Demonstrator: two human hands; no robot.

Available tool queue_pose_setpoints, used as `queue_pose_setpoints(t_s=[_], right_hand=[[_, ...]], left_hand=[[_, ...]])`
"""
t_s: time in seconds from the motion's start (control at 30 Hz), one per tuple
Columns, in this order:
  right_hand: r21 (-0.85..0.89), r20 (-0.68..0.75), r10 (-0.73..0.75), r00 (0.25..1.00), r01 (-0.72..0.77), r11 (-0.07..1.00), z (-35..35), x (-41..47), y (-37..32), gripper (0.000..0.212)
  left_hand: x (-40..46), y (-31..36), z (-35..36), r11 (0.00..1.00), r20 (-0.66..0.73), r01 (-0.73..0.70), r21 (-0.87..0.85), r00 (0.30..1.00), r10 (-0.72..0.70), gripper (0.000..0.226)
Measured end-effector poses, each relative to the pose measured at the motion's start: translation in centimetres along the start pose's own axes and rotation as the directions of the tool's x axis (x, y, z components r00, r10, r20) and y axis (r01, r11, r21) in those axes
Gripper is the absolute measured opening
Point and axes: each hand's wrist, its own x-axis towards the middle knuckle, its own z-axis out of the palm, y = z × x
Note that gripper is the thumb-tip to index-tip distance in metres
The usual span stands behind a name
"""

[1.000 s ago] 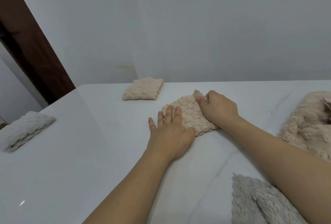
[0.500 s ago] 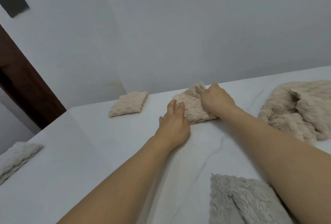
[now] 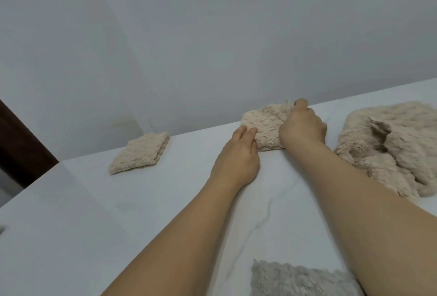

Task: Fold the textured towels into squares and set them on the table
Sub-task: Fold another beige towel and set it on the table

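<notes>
A folded beige textured towel (image 3: 266, 126) lies on the white table (image 3: 118, 213) near the far wall. My left hand (image 3: 236, 156) lies flat against its near left edge, fingers together on the cloth. My right hand (image 3: 303, 125) grips the towel's right side, its thumb and fingers pinching the far right corner. Another beige towel (image 3: 140, 152), folded into a square, rests to the left, apart from both hands.
A crumpled heap of beige towels (image 3: 390, 146) lies at the right. A grey textured towel (image 3: 295, 279) sits at the near edge under my right forearm. The white wall runs just behind the table; a dark door frame (image 3: 21, 149) stands at left.
The camera has tilted and swung right, so the grey folded towel at far left has left view. Both hands have pushed the folded towel farther toward the wall.
</notes>
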Motion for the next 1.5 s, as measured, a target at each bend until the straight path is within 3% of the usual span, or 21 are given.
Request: queue_pose_setpoints(t_s=[0.17,0.23,0.33,0.4,0.5,0.6,0.87,1.07,1.27,1.4,1.5], right_hand=[[0.144,-0.031,-0.023,0.999,0.028,0.989,0.4,0.7,0.3,0.035],[0.223,-0.075,-0.091,0.993,0.106,0.969,0.5,0.5,0.2,0.047],[0.074,-0.198,-0.297,0.934,0.317,0.946,0.7,0.3,-0.1,0.06],[-0.117,-0.052,-0.335,0.941,0.327,0.938,1.2,0.4,-0.1,0.048],[-0.237,0.23,-0.14,0.963,0.195,0.952,1.2,0.5,0.0,0.052],[-0.252,0.265,-0.089,0.96,0.158,0.955,1.3,0.6,0.1,0.059],[-0.228,0.229,-0.159,0.96,0.211,0.95,2.0,1.2,0.3,0.053],[-0.242,-0.008,-0.223,0.975,0.214,0.946,1.4,0.4,-0.3,0.046],[-0.202,-0.224,-0.464,0.857,0.425,0.882,0.9,-0.9,-0.4,0.047],[-0.237,-0.177,-0.644,0.744,0.603,0.762,0.2,-4.2,-0.8,0.04],[-0.133,-0.015,-0.626,0.779,0.619,0.774,-0.9,-7.8,-1.6,0.042]], left_hand=[[0.5,-0.1,0.2,0.998,0.028,0.012,0.061,1.0,-0.014,0.049],[0.5,-0.1,0.3,0.996,0.031,0.031,0.084,0.999,-0.034,0.049],[0.5,0.1,0.2,0.993,0.041,0.055,0.108,0.997,-0.06,0.049],[0.4,0.3,0.2,0.992,0.048,0.064,0.108,0.996,-0.069,0.05],[0.3,0.3,0.2,0.991,0.057,0.072,0.116,0.995,-0.079,0.05],[0.4,0.3,0.1,0.988,0.071,0.082,0.132,0.993,-0.092,0.05],[0.5,0.2,0.3,0.987,0.047,0.088,0.132,0.994,-0.095,0.05],[-3.0,1.0,-1.1,0.982,0.059,0.162,0.099,0.984,-0.168,0.058],[-10.7,0.0,-4.1,0.974,0.227,0.174,0.146,0.952,-0.204,0.055],[-12.2,0.1,-6.8,0.969,0.333,0.24,0.054,0.911,-0.244,0.038],[-13.8,1.1,-8.6,0.954,0.349,0.273,0.126,0.888,-0.3,0.031]])
